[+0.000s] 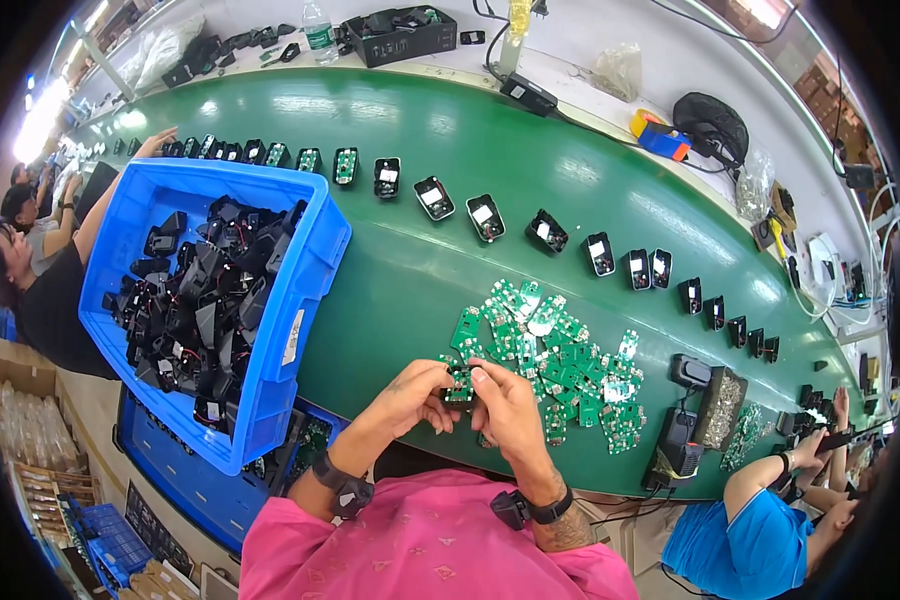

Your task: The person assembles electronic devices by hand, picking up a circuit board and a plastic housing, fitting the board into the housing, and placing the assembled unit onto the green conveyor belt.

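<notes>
Green circuit board [460, 385] pinched between left hand [418, 392] and right hand [505, 405], both closed on it, just below the board pile [555, 365]. Beyond the pile, black housings [487, 217] line the belt [400, 270], seemingly fitted; many boards remain.

Both forearms rise from the near edge and angle inward, each with a dark band at the wrist. The left hand [417, 392] and right hand [503, 408] meet at the centre, fingers curled, thumbs and fingertips pinched together, the knuckles almost touching.
</notes>
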The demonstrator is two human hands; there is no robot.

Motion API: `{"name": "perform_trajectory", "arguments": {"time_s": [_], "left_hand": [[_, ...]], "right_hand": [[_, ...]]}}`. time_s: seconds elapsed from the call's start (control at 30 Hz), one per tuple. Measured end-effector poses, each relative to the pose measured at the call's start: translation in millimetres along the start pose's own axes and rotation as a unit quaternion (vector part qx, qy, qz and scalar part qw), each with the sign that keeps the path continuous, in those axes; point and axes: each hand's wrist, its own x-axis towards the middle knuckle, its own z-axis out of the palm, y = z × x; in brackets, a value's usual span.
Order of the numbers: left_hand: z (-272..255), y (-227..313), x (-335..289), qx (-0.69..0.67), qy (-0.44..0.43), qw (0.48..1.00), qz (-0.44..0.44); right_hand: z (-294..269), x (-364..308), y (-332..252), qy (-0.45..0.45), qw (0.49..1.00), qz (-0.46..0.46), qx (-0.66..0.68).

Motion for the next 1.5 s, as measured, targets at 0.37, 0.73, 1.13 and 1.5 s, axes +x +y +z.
{"name": "perform_trajectory", "arguments": {"time_s": [0.37,0.73,1.13,1.5], "left_hand": [[22,-3,-14,0.206,0.113,0.923,0.306],[45,2,-38,0.504,0.171,0.565,0.63],[44,20,1,0.336,0.18,0.829,0.409],[26,69,50,0.4,0.051,0.833,0.379]], "right_hand": [[7,-15,-16,0.002,0.961,-0.211,-0.176],[-14,-18,-22,0.019,0.778,-0.549,-0.305],[-13,-4,-22,0.056,0.865,-0.356,-0.349],[-41,31,-39,0.074,0.778,-0.397,-0.482]]}}
